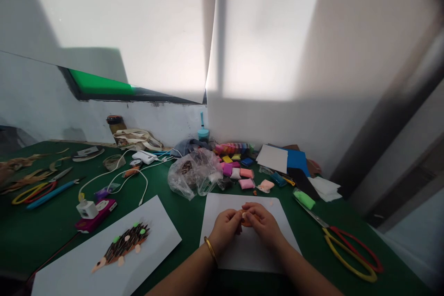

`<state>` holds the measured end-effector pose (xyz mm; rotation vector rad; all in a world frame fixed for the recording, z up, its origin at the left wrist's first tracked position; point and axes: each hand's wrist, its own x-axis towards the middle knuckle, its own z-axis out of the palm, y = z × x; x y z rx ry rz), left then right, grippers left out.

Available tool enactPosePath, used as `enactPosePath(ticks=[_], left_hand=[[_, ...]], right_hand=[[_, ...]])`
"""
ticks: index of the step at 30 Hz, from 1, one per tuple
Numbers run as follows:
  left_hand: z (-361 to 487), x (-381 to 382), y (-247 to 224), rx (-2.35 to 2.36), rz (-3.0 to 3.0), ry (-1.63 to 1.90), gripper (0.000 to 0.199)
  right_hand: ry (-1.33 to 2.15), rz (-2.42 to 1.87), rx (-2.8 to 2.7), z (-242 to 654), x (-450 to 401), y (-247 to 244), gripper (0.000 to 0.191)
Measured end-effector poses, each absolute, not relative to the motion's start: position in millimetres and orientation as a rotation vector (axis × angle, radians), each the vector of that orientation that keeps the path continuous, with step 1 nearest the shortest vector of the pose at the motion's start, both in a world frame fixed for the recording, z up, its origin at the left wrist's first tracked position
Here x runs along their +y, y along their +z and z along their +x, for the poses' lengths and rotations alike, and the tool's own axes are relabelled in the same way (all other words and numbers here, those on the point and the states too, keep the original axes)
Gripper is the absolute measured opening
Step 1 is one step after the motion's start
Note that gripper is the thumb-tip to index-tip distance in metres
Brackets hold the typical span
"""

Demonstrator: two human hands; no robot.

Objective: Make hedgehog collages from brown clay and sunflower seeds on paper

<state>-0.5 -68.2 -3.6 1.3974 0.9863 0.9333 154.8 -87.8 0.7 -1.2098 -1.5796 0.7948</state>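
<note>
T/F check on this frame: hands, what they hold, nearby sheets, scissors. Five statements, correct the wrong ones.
1. The left hand and right hand meet above a white sheet. True.
2. Nothing is worn on either wrist. False: a gold bangle is on the left wrist.
3. An orange piece is held at the fingertips. True.
4. The scissors on the far right have blue handles. False: those scissors have one red and one yellow handle.
5. A spiny animal figure lies on another sheet, on the person's left. True.
</note>
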Motion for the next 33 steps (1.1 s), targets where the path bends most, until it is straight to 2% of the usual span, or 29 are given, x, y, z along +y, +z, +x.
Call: enactPosePath(ticks=[4, 8, 14, 20, 30, 33], left_hand=[[-1.5, -68.0, -7.1, 0.958, 1.355, 1.004, 0.043], [-3.5, -70.3, -5.7, 1.013, 1.478, 1.1, 0.026], [-5.1, -74.3, -1.0, 1.091, 1.748, 1.099, 0.022], [-6.9, -76.9, 4.0, 1.137, 1.814, 1.144, 0.025], [-5.6, -77.7, 3.0, 1.192, 1.826, 1.097, 0.022], [-6.2, -77.4, 3.4, 1.193, 1.822, 1.057, 0.026]], right_hand=[[0.781, -1.216, -1.553, 156.7, -86.9, -0.6, 0.023], [0.789, -1.227, -1.509, 157.8, -84.7, -3.3, 0.023], [0.81, -1.202, -1.546, 157.8, -83.7, -5.1, 0.026], [0.837, -1.178, -1.546, 157.1, -85.1, -4.4, 0.033], [0.93, -1.184, -1.457, 154.2, -86.2, -0.4, 0.025], [0.911, -1.19, -1.466, 154.4, -86.4, 0.1, 0.025]])
